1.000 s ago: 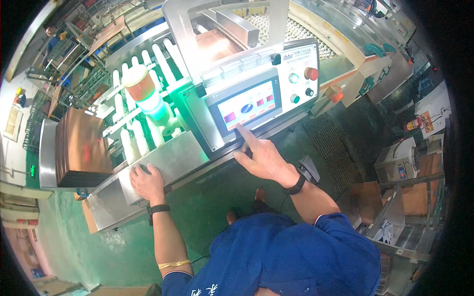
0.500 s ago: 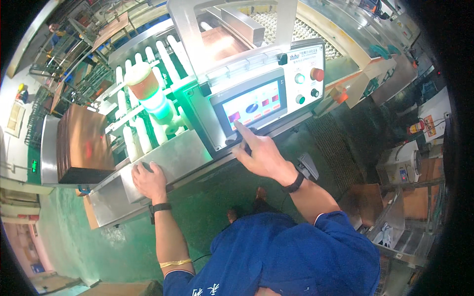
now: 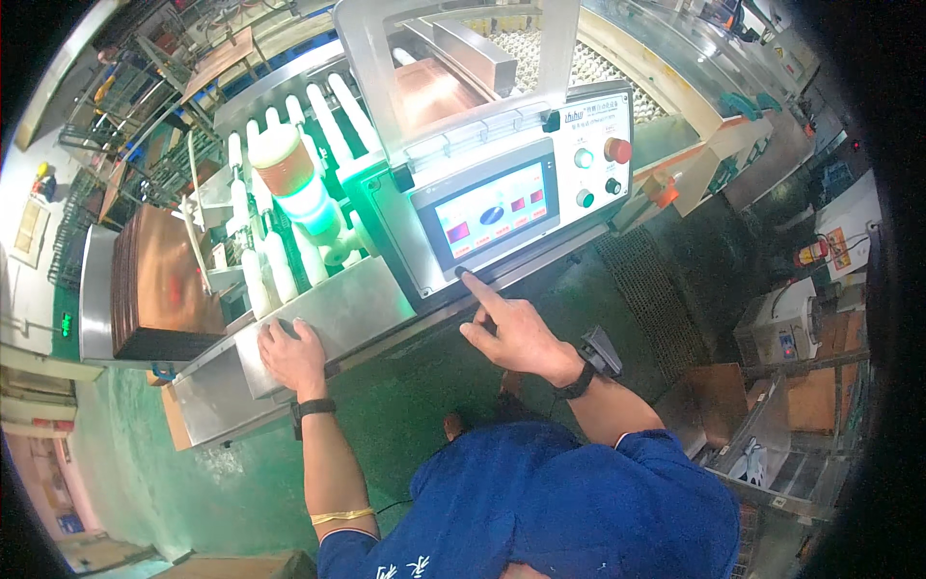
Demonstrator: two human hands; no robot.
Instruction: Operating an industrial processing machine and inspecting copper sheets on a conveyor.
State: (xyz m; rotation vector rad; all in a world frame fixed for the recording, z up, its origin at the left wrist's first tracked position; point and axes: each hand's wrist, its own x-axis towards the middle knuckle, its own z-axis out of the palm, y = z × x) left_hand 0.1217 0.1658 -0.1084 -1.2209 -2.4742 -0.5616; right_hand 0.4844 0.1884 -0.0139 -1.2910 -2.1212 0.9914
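My right hand (image 3: 521, 333) points with its index finger stretched out and the thumb apart, holding nothing. Its fingertip is at the lower frame of a touchscreen (image 3: 494, 214) set in a machine's control panel. My left hand (image 3: 292, 357) lies on the metal cover (image 3: 352, 304) along the machine's front, fingers spread a little and nothing held. Behind that cover, a signal lamp (image 3: 311, 203) glows green beside a row of white rollers (image 3: 258, 282). A stack of copper-coloured sheets (image 3: 164, 280) leans to the left of the rollers.
Right of the screen sit a red knob (image 3: 617, 151) and a green button (image 3: 585, 198). A clear raised lid (image 3: 463, 130) stands above the panel. A pale bar (image 3: 198, 217) reaches over the sheet stack. At the right are a grey box-shaped unit (image 3: 779, 323) and shelving (image 3: 791, 463).
My right index finger has drawn back from the screen's lower left to its bottom frame. The pale bar beside the rollers has swung left over the copper-coloured sheets. My left hand stays put.
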